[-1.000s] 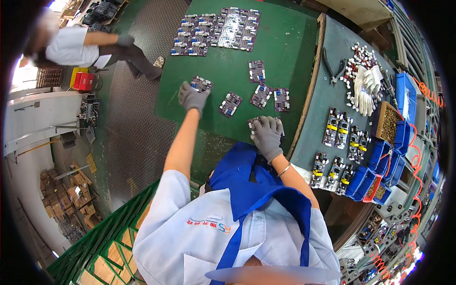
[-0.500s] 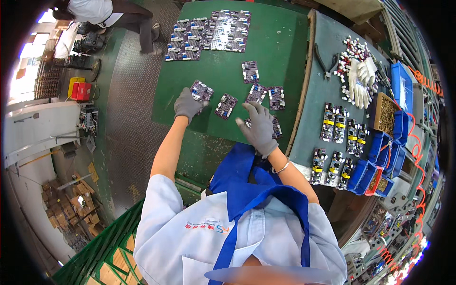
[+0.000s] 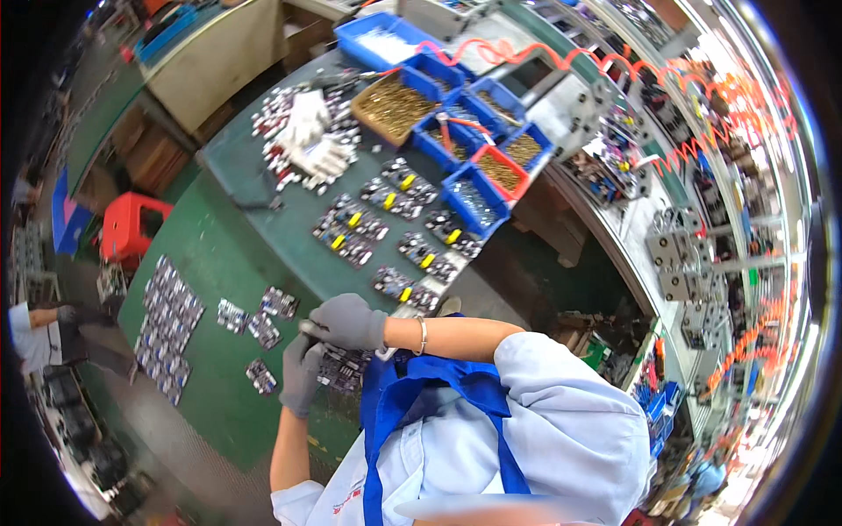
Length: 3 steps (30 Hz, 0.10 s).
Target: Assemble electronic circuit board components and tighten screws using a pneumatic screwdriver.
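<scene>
Both my hands wear grey gloves and meet over the near right part of the green table. My left hand [image 3: 301, 379] has its fingers bent and drawn together. The fingertips of my right hand [image 3: 349, 321] curl in close to it; what the two may hold between them is hidden. Just right of my left hand and below my right, purple circuit boards [image 3: 342, 368] with white and dark parts lie partly covered. Farther left are several single boards, among them one circuit board [image 3: 260, 376] nearest my left hand. A block of circuit boards [image 3: 168, 329] lies in rows beyond.
The darker side bench [image 3: 289, 232] carries boards with yellow parts [image 3: 353, 219], white gloves [image 3: 309, 136] on small connectors, a brown tray of brass pieces [image 3: 396, 105] and blue bins [image 3: 474, 209]. A red stool [image 3: 132, 230] stands past the green table [image 3: 210, 425]; another person is at far left.
My view has swung right toward the side bench. My hands were apart, the left gripping a circuit board; now they are together beside the near boards, and that board is not clearly seen.
</scene>
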Available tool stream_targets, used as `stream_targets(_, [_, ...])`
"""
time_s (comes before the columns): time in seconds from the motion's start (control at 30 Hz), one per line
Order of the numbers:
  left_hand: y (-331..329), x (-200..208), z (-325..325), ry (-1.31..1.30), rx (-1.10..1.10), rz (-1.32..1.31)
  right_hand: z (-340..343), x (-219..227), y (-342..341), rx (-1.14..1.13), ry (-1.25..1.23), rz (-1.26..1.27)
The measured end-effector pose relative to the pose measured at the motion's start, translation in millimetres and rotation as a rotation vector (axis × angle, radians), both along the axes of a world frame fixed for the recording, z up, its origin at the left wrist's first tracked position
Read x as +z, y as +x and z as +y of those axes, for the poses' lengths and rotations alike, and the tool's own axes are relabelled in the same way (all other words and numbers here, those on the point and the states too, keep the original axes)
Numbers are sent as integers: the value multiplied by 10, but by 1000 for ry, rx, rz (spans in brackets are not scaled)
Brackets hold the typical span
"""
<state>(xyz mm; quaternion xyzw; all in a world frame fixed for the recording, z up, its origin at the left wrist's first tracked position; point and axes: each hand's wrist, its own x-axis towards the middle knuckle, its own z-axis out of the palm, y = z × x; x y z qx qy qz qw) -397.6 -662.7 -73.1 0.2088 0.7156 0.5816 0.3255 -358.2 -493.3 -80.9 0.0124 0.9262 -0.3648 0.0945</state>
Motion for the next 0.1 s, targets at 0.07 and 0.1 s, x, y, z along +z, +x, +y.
stream_targets(0.07, [127, -210, 364, -284, 2, 115, 334, -9, 324, -116, 13, -39])
stream_targets(0.1, [146, -204, 500, -279, -19, 139, 486, -93, 469, -152, 79, -75])
